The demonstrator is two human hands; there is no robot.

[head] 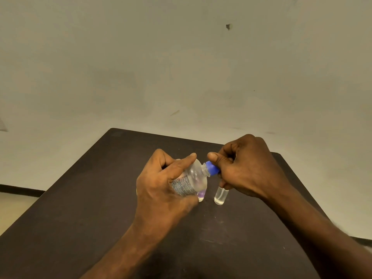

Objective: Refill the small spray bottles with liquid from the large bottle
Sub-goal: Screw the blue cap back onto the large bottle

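While the left hand (pixel 161 184) is gripping the tilted large bottle (pixel 191 181) at frame centre, the right hand (pixel 243 168) is pinching its blue cap (pixel 211 168), likely unscrewing; two small bottles (pixel 221 195) are waiting on the tabletop (pixel 80 198) below.

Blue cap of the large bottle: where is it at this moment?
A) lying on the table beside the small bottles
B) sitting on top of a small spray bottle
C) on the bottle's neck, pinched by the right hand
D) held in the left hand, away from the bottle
C: the blue cap sits on the neck of the tilted large bottle, which the left hand holds, and the right hand pinches the cap.
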